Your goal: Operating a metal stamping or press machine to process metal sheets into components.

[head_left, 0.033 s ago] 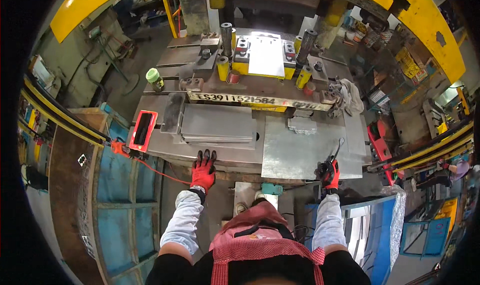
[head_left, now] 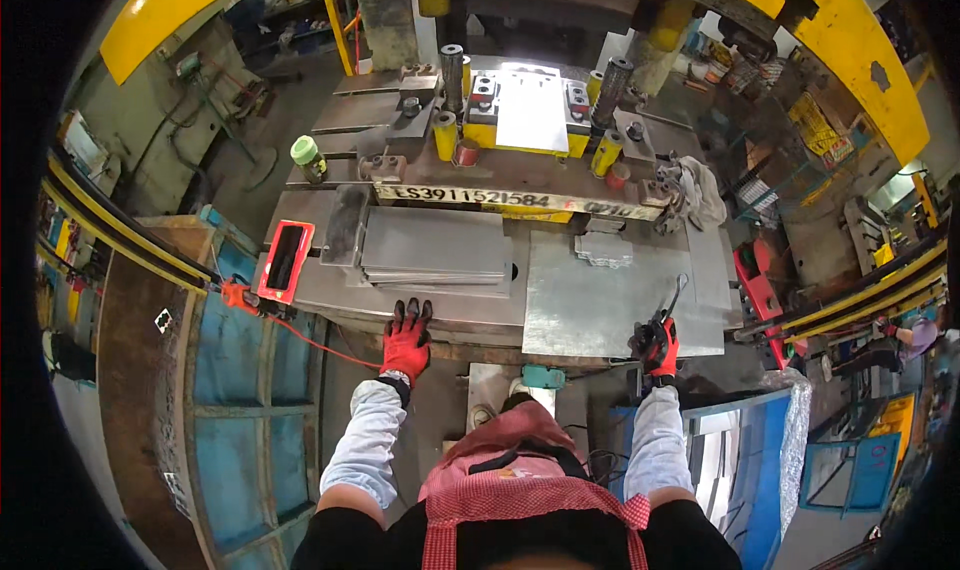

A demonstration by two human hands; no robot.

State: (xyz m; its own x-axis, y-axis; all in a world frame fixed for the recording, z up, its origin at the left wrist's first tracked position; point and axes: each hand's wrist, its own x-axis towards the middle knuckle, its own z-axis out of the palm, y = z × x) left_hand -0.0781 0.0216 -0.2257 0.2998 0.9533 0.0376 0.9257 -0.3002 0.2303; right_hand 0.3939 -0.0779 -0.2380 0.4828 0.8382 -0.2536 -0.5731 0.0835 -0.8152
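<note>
Your right hand grips a dark tool, the sheet ahead and leftward; your left hand is unclenched, fingers spread, plates just beyond it.

A bottle with a pale green lid stands toward the far left of the table. Nearer, also at the left, lies a red-rimmed tray with a dark middle. A crumpled grey cloth sits at the right end. On the left stands a blue metal frame; a thin red cable curves between it and the table. At the near right is a blue bin, clear plastic wrap along its right side. Well off to the right is another person in a purple top.
</note>
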